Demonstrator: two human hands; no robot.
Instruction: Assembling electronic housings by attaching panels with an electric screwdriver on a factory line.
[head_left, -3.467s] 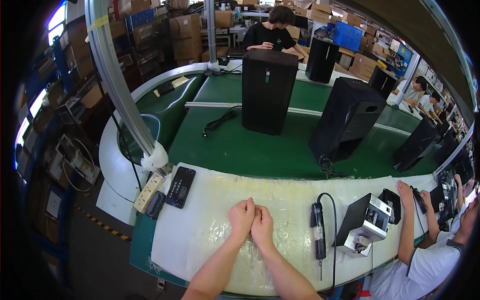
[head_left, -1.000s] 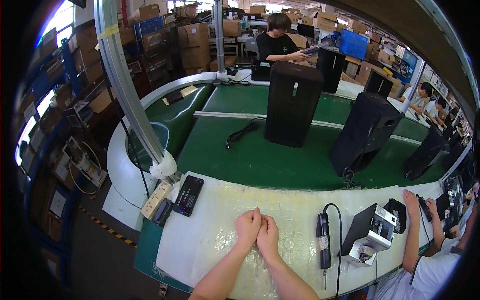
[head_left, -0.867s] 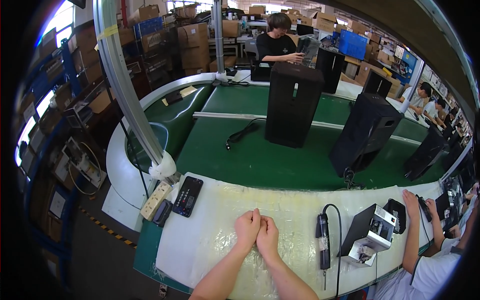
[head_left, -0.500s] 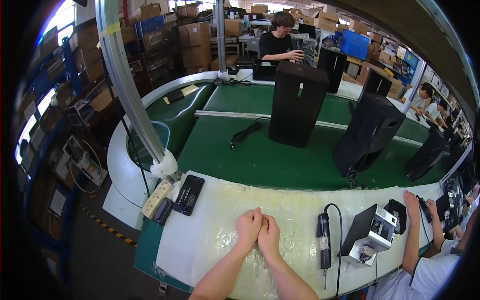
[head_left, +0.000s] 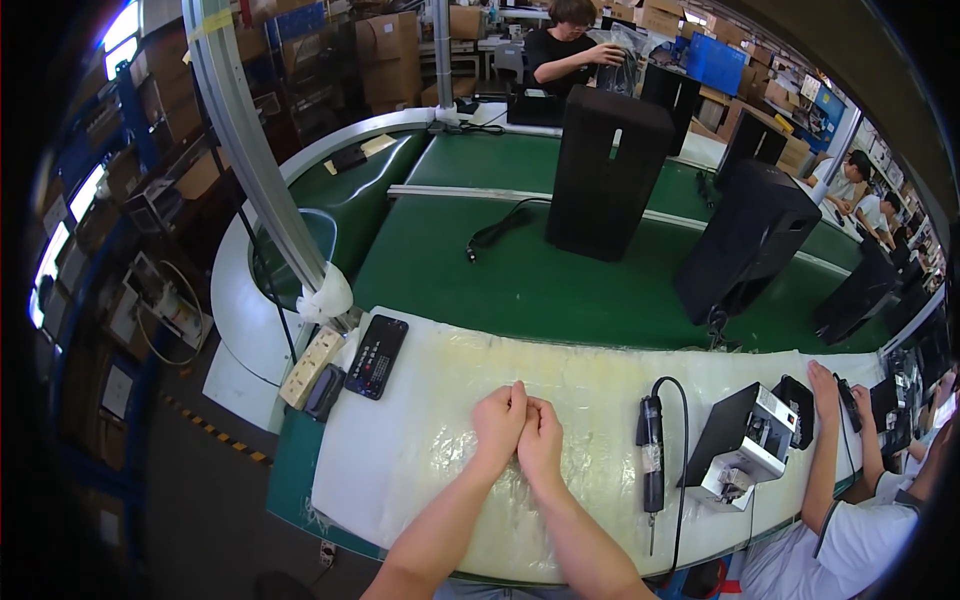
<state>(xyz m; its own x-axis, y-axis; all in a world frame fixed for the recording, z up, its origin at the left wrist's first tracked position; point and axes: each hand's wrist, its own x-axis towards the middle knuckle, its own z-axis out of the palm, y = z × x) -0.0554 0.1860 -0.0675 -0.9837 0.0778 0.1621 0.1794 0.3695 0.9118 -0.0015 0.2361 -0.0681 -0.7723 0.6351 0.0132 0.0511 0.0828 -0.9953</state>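
Observation:
My left hand (head_left: pixel 497 419) and my right hand (head_left: pixel 540 437) are pressed together above the pale, plastic-covered worktop (head_left: pixel 420 440). Their fingers are curled closed and the thumb sides meet at the top. Nothing sticks out of either hand, though the palms are hidden. To the right of them an electric screwdriver (head_left: pixel 652 455) lies with its bit toward me and a black cable at its far end. Beyond it stands a black and silver box-shaped device (head_left: pixel 742 445). A dark phone (head_left: pixel 377 357) rests at the worktop's far left corner.
A power strip (head_left: pixel 312 367) lies left of the phone, near a metal post (head_left: pixel 262 170). Black speakers (head_left: pixel 612 175) stand on the green conveyor belt (head_left: pixel 450 290), with a loose cable (head_left: pixel 500 228). A co-worker's arm (head_left: pixel 822 440) rests at the right. Another person (head_left: pixel 570 50) works across the belt.
The view has tilted down, so the scene sits higher in the picture. My hands stay together. The speakers and loose cable have shifted slightly right. The person across has raised a hand at a clear bag.

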